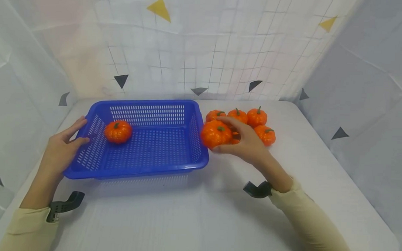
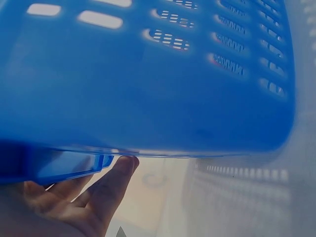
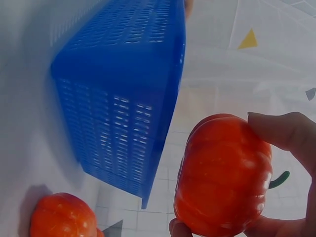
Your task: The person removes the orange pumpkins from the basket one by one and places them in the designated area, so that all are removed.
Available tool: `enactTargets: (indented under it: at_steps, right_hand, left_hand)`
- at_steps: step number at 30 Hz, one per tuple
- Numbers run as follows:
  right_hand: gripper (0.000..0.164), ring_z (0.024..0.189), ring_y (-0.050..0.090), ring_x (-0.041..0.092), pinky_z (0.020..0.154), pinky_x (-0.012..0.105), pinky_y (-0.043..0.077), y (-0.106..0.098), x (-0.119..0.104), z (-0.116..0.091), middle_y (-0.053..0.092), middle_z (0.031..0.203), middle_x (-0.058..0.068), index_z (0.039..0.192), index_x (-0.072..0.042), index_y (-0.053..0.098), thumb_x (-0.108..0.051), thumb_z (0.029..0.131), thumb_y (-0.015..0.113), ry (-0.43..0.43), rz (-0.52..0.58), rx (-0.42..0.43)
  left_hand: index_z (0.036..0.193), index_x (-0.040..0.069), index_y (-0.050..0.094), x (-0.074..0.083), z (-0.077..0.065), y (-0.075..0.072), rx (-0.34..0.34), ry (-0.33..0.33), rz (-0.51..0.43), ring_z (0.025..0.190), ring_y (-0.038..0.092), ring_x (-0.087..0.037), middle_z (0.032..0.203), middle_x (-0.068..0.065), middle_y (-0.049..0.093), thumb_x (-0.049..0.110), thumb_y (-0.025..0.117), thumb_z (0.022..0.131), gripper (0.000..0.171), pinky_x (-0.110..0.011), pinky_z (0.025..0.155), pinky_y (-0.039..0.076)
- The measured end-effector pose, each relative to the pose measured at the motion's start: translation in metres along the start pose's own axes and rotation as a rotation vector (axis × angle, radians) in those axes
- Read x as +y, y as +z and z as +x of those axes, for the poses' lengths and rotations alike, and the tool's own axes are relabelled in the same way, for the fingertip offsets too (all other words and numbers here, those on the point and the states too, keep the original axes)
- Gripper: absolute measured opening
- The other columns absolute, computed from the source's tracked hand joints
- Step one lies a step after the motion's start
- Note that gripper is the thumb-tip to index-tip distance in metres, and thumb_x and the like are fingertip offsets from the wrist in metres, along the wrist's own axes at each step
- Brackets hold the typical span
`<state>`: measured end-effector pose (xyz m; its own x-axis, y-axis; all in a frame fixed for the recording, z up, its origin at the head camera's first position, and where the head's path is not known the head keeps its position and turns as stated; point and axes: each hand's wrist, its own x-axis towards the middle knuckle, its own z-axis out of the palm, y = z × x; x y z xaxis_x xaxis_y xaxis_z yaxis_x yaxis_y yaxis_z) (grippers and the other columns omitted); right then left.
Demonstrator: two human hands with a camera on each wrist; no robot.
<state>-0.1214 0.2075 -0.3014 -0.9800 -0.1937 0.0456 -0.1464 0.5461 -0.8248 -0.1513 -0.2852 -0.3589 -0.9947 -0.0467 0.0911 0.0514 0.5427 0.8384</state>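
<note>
A blue plastic basket with slotted walls stands on the table, one orange toy pumpkin inside it at the left. My left hand holds the basket's left rim, thumb over the edge; the left wrist view shows the thumb at the blue rim. Just beyond the basket's right rim, my right hand grips another orange pumpkin between thumb and fingers. In the right wrist view this pumpkin hangs above the table, its green stem pointing away from the basket wall.
Several more orange pumpkins sit right of the basket, around and behind my right hand, which partly hides some. The white table reaches to a white sheet backdrop at the back, with hanging sheets at both sides.
</note>
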Motion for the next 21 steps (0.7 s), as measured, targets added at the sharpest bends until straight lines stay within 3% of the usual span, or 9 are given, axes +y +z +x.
enactTargets:
  at_steps: [8, 21]
  right_hand:
    - [0.079, 0.132, 0.049, 0.031, 0.102, 0.057, 0.052, 0.000, 0.015, -0.008, 0.051, 0.149, 0.006, 0.151, -0.022, 0.053, -0.026, 0.082, 0.089, 0.020, -0.014, 0.007]
    - [0.076, 0.130, 0.050, 0.033, 0.102, 0.060, 0.049, 0.006, 0.040, -0.015, 0.052, 0.150, 0.005, 0.152, -0.025, 0.053, -0.030, 0.084, 0.087, 0.053, -0.021, 0.017]
  left_hand:
    - [0.164, 0.020, 0.033, 0.001, 0.000, 0.000, 0.005, 0.003, 0.002, 0.155, 0.019, -0.034, 0.168, 0.008, 0.025, 0.025, 0.053, 0.109, 0.058, -0.061, 0.119, 0.023]
    - [0.164, 0.020, 0.033, -0.001, 0.000, 0.000, 0.003, 0.005, 0.001, 0.155, 0.018, -0.036, 0.169, 0.008, 0.024, 0.027, 0.053, 0.109, 0.059, -0.064, 0.118, 0.022]
